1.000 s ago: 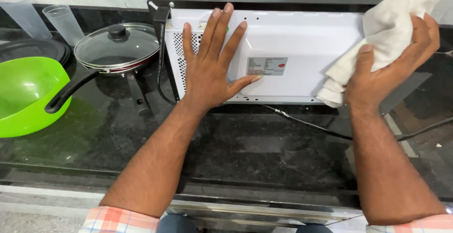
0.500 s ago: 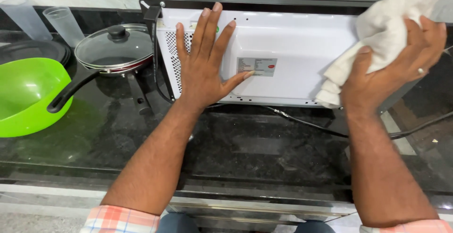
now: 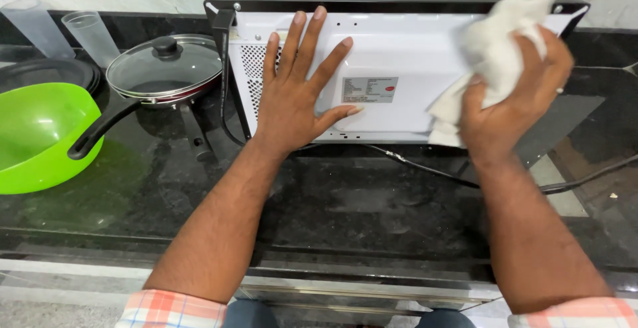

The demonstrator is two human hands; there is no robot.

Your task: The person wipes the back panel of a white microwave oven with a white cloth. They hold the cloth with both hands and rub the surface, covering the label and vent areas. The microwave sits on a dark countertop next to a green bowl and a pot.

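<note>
A microwave oven (image 3: 399,55) stands on the dark stone counter with its white back panel facing me and its black top above. My left hand (image 3: 296,95) lies flat on the left part of that panel, fingers spread, beside the vent holes and a small label. My right hand (image 3: 508,105) grips a crumpled white cloth (image 3: 495,52) and presses it against the right part of the panel. The microwave's black power cord (image 3: 425,167) trails from under the panel to the right across the counter.
A black frying pan with a glass lid (image 3: 163,69) sits left of the microwave, its handle pointing toward a bright green bowl (image 3: 40,132). Two clear plastic tumblers (image 3: 90,35) stand at the back left. The counter's front edge (image 3: 319,255) runs below my forearms.
My right hand has moved the cloth leftward and slightly down across the back panel. The left hand stays flat on the panel in the same spot.
</note>
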